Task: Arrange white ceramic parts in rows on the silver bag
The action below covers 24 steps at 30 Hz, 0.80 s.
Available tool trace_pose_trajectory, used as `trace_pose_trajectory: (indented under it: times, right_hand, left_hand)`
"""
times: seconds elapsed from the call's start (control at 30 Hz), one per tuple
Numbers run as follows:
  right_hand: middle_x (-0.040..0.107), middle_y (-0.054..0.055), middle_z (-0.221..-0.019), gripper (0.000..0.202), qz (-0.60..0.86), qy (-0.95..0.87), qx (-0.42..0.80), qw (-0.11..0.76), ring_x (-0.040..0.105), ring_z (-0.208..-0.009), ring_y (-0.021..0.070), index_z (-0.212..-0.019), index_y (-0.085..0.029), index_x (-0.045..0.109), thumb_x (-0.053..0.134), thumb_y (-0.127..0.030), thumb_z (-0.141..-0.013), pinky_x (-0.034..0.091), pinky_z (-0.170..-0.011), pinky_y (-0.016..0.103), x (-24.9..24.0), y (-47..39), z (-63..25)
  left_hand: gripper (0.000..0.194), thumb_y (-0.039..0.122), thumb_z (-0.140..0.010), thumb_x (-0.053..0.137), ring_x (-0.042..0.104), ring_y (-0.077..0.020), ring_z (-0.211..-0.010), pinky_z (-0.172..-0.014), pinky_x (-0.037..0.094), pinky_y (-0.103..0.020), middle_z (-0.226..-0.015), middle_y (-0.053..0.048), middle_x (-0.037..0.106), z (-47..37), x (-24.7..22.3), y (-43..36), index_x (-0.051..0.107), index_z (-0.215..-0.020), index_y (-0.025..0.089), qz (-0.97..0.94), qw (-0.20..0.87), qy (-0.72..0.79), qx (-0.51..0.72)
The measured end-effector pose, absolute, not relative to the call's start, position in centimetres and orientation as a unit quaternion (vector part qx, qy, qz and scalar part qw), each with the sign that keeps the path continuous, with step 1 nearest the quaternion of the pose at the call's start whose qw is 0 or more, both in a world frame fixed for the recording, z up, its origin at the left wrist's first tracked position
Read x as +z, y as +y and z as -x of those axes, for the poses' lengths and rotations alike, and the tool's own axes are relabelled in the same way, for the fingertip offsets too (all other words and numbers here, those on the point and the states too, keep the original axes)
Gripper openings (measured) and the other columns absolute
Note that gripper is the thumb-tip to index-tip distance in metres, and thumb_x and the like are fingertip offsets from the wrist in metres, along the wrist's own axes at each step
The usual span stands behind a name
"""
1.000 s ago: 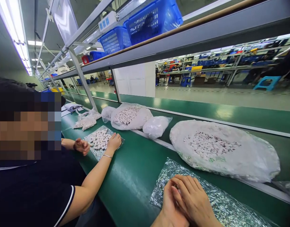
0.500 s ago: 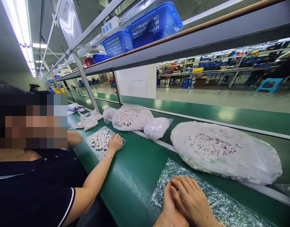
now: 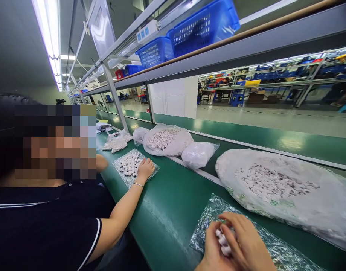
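White parts (image 3: 223, 241) cupped between left hand (image 3: 211, 250) and right hand (image 3: 246, 244), both closed round them, over shiny bag (image 3: 277, 252) at green belt's (image 3: 167, 214) near edge. Big bag of parts (image 3: 280, 188) lies just behind; factory hall, blue baskets (image 3: 203, 24) on shelf above.

Belt (image 3: 167, 210) was deep green; small parts (image 3: 223, 241) white — bubble sheet (image 3: 274, 252) silvery, dimpled; baskets (image 3: 203, 26) blue, perforated; co-worker's shirt (image 3: 48, 226) navy — white piping.

Green tabletop (image 3: 167, 210) runs lengthwise. On it: crinkled clear sheet (image 3: 274, 252) at near edge; large white bag of small white parts (image 3: 288, 192) just beyond; smaller white bag (image 3: 198, 153), second open bag of parts (image 3: 165, 141), another clear sheet with white pieces (image 3: 130, 165) farther along
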State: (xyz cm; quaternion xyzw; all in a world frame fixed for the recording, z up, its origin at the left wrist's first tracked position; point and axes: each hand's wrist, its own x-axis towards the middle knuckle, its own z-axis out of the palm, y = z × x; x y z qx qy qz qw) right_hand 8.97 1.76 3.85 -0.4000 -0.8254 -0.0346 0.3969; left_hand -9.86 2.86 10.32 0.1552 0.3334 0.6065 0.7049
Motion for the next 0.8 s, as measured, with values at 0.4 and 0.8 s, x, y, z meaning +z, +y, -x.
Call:
trace_pose_trajectory:
  times: [0.4, 0.8]
  right_hand:
    - [0.058, 0.012, -0.139, 0.045, 0.443, -0.869, -0.023, 0.220, 0.056, -0.127, 0.0314, -0.130, -0.021, 0.061, 0.042, -0.045, -0.099, 0.050, -0.101, 0.050, -1.9, 3.1, -12.7]
    - [0.057, 0.011, -0.140, 0.049, 0.361, -0.887, -0.049, 0.283, 0.060, -0.121, 0.0325, -0.135, -0.023, 0.058, 0.050, -0.047, -0.093, 0.057, -0.093, 0.046, -4.9, 3.8, -13.4]
  left_hand:
    - [0.040, 0.029, -0.080, 0.067, 0.069, -0.0262, -0.092, -0.090, 0.054, -0.043, -0.102, -0.016, 0.069, 6.1, 1.8, -1.4, 0.060, -0.114, 0.009, 0.195, 0.784, 0.199, 0.554]
    - [0.031, 0.032, -0.081, 0.063, 0.069, -0.0251, -0.088, -0.089, 0.053, -0.040, -0.096, -0.015, 0.069, 6.9, 3.4, -2.0, 0.063, -0.100, 0.008, 0.179, 0.798, 0.139, 0.558]
